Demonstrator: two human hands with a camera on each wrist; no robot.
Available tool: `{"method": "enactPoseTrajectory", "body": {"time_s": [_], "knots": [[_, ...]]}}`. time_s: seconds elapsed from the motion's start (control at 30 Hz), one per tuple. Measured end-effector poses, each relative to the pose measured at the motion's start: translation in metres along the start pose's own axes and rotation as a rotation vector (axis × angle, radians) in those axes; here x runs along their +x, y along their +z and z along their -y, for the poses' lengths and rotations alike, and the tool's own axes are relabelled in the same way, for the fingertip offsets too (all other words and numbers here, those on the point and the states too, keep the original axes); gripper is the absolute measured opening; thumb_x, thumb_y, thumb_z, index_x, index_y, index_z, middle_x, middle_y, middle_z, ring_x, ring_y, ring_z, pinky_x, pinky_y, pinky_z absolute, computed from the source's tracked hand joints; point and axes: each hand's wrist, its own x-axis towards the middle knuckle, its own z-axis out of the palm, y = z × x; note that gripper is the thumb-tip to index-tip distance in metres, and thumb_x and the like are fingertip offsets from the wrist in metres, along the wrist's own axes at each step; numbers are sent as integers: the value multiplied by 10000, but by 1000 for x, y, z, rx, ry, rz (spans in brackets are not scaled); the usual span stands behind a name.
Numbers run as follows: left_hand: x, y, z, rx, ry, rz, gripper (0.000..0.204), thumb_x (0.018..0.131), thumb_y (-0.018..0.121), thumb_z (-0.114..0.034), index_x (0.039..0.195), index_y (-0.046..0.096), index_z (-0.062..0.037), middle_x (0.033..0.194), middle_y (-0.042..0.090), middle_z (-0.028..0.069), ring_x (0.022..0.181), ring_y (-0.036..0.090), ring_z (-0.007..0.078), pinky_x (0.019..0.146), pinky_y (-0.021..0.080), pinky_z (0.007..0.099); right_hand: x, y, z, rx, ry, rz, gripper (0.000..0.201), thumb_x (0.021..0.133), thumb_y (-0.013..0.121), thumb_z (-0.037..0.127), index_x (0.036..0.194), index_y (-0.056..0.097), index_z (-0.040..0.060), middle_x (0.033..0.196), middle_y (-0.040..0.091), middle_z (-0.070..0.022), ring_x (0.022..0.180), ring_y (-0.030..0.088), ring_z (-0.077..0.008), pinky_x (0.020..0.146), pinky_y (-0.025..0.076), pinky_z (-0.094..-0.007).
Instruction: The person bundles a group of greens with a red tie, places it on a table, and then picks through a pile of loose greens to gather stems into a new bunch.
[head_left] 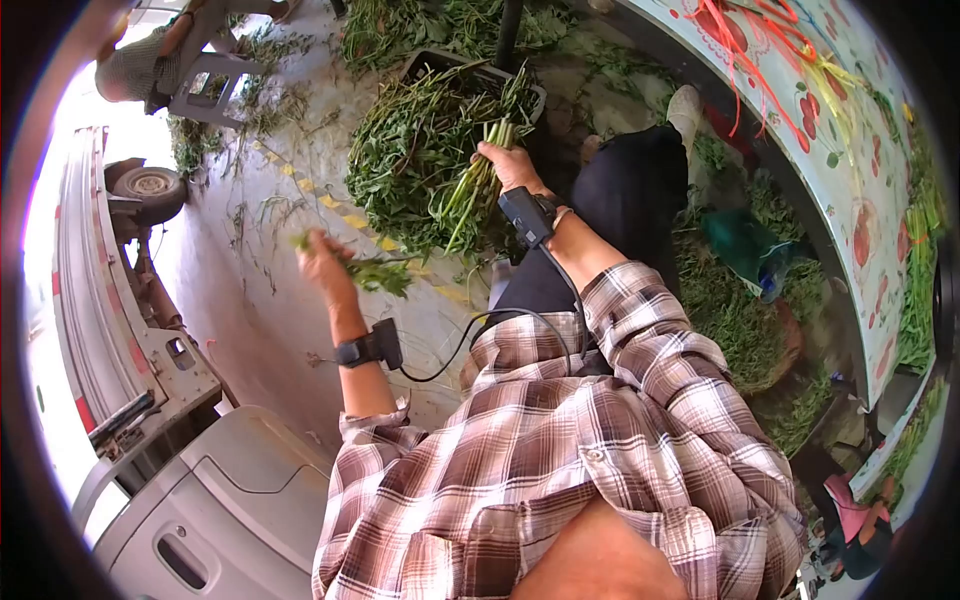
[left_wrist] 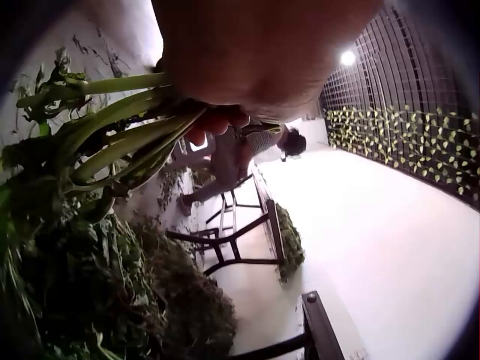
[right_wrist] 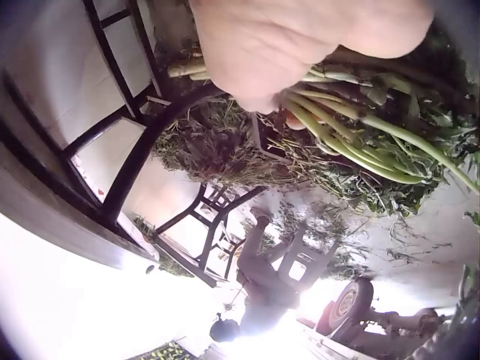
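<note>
My right hand (head_left: 515, 168) grips a bunch of pale green stalks (head_left: 462, 205), whose cut ends stick out above the fist. The same stalks (right_wrist: 360, 142) fan out below the hand (right_wrist: 300, 45) in the right wrist view. To the left, over the floor, my left hand (head_left: 325, 270) holds a leafy green stem (head_left: 385, 275). Close up in the left wrist view, several thick stems (left_wrist: 135, 139) run from under that hand (left_wrist: 262, 67) towards leaves. Below the right hand, a large heap of leafy greens (head_left: 400, 170) overflows a dark crate (head_left: 538, 105).
Loose greens litter the floor (head_left: 270, 340). A truck (head_left: 130, 330) stands at left. At upper left, a person sits by a grey plastic stool (head_left: 207, 90). On the right, a table with a fruit-print cover (head_left: 830, 150) bears red ties (head_left: 750, 60). A green bag (head_left: 740, 240) lies below it.
</note>
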Motion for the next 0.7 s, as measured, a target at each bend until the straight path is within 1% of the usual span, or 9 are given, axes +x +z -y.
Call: {"method": "enactPoseTrajectory", "body": {"time_s": [0.03,0.1,0.13,0.2,0.27,0.33,0.5,0.57,0.7], "knots": [[-5,17,6,10,7,93,212,910,510,-263,903,482,-53,632,490,26,484,490,111,412,432,236,-7,2,5,-9,1,2,126,798,641,166,825,636,43,731,627,-57,637,583,-160,608,487,-326],[-20,53,1,-44,-18,365,217,917,507,-272,884,512,-57,681,543,34,538,531,118,474,451,239,-20,9,18,-113,-153,265,185,793,652,169,907,625,27,785,635,-52,679,578,-145,649,465,-305],[-30,70,-7,-50,-92,440,202,928,486,-251,893,523,-55,748,584,50,618,570,126,513,473,248,-32,13,31,-18,94,305,220,805,662,164,967,607,26,832,628,-43,738,575,-128,690,461,-282],[-40,96,-6,-103,-107,587,224,943,458,-253,943,549,-49,914,619,69,825,597,141,626,504,264,-30,13,28,-104,61,314,231,801,669,171,968,604,25,842,627,-36,760,577,-123,703,463,-275],[-47,115,4,-177,-96,608,259,946,458,-256,1024,557,-30,991,616,65,899,581,141,768,471,284,-36,14,33,-52,132,323,240,800,668,135,1001,603,21,928,635,-31,837,591,-122,761,471,-263],[-53,125,6,-215,-66,633,281,942,470,-250,1093,547,-25,1017,602,42,940,553,127,844,420,273,-38,17,34,-70,59,371,241,804,658,110,1022,604,22,957,636,-34,870,592,-126,781,470,-263],[-60,129,9,-146,-64,621,280,945,450,-229,1131,518,-32,1043,574,44,926,550,135,869,424,296,-42,22,38,-97,29,411,278,805,649,67,1079,611,32,1018,631,-24,948,573,-109,852,438,-247],[-59,128,13,-337,-307,666,306,938,462,-216,1185,494,-38,1081,558,30,995,499,117,872,382,264,-39,22,33,-123,60,429,295,804,653,73,1093,604,36,1018,628,-16,944,567,-104,860,429,-245],[-59,125,2,-379,-383,727,357,932,422,-167,1262,439,-30,1171,527,58,1072,491,144,935,358,281,-39,24,29,-56,70,488,359,778,680,72,1123,585,53,1014,617,6,916,554,-95,859,419,-245]]}}
